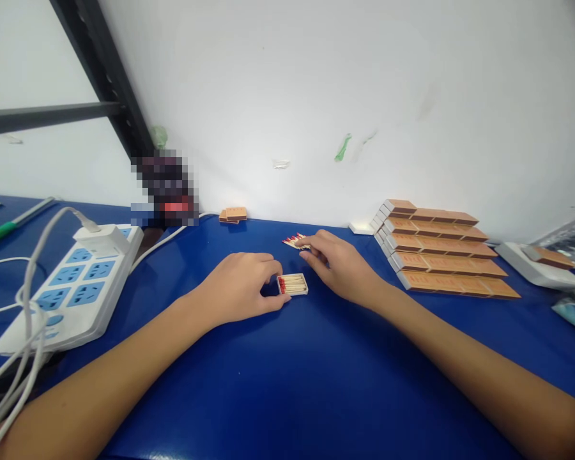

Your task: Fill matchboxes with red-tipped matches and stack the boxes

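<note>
A small white matchbox tray (292, 285) with red-tipped matches in it lies on the blue table (268, 370). My left hand (242, 287) grips the tray's left end between thumb and fingers. Beyond the tray is a small pile of loose red-tipped matches (293, 239). My right hand (335, 262) is at the right side of this pile, its fingertips touching the matches. Its thumb and fingers are bent toward each other; whether a match is between them is too small to tell.
Stacked orange matchboxes (441, 252) stand at the right against the wall, near a white device (531, 268). Two matchboxes (233, 214) lie at the back. A white power strip (76, 287) with cables is on the left, by a black metal frame (110, 76).
</note>
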The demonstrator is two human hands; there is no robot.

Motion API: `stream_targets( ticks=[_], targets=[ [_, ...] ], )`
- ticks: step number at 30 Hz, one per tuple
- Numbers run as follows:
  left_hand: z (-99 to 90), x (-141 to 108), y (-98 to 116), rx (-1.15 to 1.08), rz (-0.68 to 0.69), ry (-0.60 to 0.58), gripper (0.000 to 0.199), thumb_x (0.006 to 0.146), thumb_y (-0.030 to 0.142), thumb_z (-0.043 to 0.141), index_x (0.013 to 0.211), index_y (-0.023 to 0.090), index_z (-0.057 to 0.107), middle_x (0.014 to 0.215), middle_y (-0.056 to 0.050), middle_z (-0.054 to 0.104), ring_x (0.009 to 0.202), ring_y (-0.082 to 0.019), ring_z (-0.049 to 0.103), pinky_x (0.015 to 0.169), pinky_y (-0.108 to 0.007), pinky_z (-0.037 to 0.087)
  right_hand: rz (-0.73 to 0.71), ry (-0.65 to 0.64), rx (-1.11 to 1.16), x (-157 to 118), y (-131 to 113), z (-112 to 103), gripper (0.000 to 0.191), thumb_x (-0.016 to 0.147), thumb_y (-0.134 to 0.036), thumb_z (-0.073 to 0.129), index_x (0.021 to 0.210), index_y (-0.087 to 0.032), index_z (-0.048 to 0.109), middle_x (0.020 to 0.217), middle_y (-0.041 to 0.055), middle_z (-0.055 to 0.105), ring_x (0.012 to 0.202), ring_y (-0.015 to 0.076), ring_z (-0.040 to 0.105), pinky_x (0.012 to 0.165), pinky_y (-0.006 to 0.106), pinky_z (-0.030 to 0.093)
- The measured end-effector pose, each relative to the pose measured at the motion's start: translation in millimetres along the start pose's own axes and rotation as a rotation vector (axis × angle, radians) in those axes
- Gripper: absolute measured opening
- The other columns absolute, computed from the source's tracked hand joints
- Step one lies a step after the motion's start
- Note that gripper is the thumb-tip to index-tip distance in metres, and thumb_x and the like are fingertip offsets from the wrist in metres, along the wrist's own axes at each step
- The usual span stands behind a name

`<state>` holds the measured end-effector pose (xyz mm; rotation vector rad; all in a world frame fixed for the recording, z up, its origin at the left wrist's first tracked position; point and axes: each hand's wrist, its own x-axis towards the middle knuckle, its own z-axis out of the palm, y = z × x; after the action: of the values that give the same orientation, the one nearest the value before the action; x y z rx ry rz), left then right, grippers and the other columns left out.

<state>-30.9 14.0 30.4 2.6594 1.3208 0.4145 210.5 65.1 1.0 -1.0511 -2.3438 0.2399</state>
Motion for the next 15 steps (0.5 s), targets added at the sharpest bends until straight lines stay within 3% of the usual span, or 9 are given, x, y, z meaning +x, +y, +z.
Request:
stream_targets(
  ticks=[3, 7, 15],
  targets=[
    [0.5, -0.6, 1.7, 0.004, 0.007, -0.008, 0.024, 0.09, 0.044, 0.071, 0.094, 0.02, 0.072, 0.085, 0.0, 0.068, 0.074, -0.017, 0.062, 0.064, -0.031, 0.041, 0.023, -0.047, -0.078, 1.3, 11.0, 7.4, 0.033, 0.106, -0.026, 0.051, 0.133, -0.021, 0.068, 0.097, 0.0072, 0.058, 0.085, 0.0219, 0.059, 0.077, 0.036, 0.046],
    [-0.4, -1.2, 3.3, 0.016, 0.001, -0.015, 0.025, 0.09, 0.044, 0.071, 0.092, 0.02, 0.072, 0.085, 0.0, 0.068, 0.075, -0.017, 0.063, 0.065, -0.031, 0.041, 0.055, -0.073, -0.116, 2.5, 16.1, 13.8, 0.037, 0.106, -0.028, 0.051, 0.138, -0.023, 0.068, 0.097, 0.0075, 0.059, 0.085, 0.0222, 0.059, 0.076, 0.036, 0.046],
    [-1.8, -1.4, 4.6, 0.031, 0.006, -0.018, 0.026, 0.09, 0.044, 0.07, 0.089, 0.019, 0.07, 0.086, 0.0, 0.069, 0.074, -0.017, 0.063, 0.063, -0.031, 0.04, 0.126, 0.026, -0.038, 12.7, 11.5, 19.0, 0.019, 0.102, -0.027, 0.06, 0.111, -0.02, 0.075, 0.087, 0.0038, 0.06, 0.077, 0.0187, 0.058, 0.071, 0.032, 0.042]
  ],
)
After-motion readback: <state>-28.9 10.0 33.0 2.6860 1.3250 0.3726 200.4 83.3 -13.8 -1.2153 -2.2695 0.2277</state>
